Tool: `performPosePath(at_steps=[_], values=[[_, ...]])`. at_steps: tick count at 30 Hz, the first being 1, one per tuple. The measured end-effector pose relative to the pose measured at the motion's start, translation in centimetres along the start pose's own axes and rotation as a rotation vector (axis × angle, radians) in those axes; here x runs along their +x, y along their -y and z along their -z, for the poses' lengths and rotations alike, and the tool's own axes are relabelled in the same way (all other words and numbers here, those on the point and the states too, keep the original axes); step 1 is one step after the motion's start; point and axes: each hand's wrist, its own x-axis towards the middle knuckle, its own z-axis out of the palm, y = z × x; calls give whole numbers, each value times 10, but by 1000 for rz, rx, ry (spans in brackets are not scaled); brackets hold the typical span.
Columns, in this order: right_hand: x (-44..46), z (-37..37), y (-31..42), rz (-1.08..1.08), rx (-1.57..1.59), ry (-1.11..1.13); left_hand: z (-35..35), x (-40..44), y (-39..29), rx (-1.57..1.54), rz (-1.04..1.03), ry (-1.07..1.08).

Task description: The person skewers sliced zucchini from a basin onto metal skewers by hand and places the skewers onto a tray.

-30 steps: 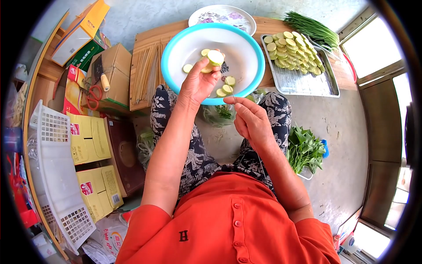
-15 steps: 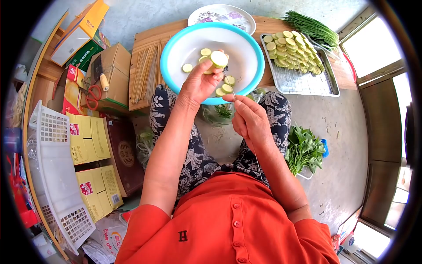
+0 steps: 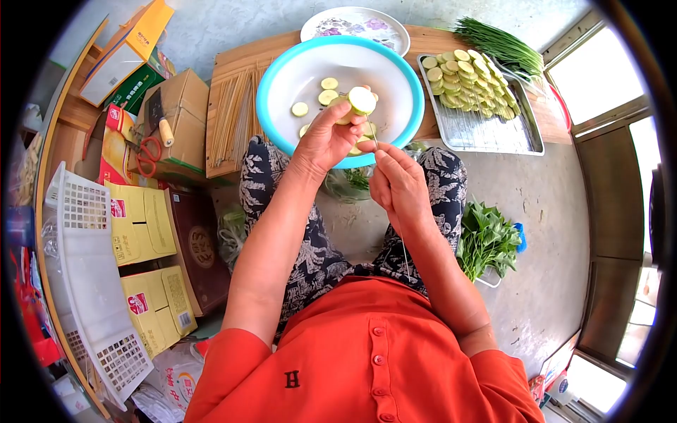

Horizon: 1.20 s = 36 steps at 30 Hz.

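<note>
Over the white basin with a blue rim (image 3: 271, 70), my left hand (image 3: 321, 141) is closed on pale green vegetable slices (image 3: 362, 101), the front one facing up. To its right, my right hand (image 3: 398, 182) pinches a thin skewer (image 3: 405, 254) that runs down toward my lap; its upper end reaches up near the slices in my left hand. Whether the tip touches them is unclear. Several loose round slices (image 3: 300, 109) lie in the basin, some partly hidden by my left hand.
A metal tray (image 3: 486, 137) of stacked slices is right of the basin, with green chives (image 3: 501, 46) behind. Wooden skewers (image 3: 234, 116) lie left, near scissors (image 3: 149, 156) and a knife (image 3: 163, 123) on a carton. Leafy greens (image 3: 488, 240) sit low at the right.
My left hand has shifted right with its slices, closer to my right hand, uncovering more loose slices in the basin. My right hand has moved slightly up with the skewer.
</note>
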Motion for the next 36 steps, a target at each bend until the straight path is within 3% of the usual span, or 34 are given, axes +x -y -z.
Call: performPosePath(at_steps=[3, 13, 17, 22, 36], values=[[4, 0, -3, 17, 23, -20, 5, -1, 0, 17, 113, 33], [28, 19, -9, 102, -36, -50, -1, -3, 11, 244, 139, 43], [23, 24, -8, 76, -74, -34, -5, 2, 14, -17, 118, -251], [5, 27, -17, -18, -141, 10, 42, 11, 11, -213, 43, -68], [-12, 21, -25, -101, -225, 76, 30, 13, 15, -432, -69, -231]])
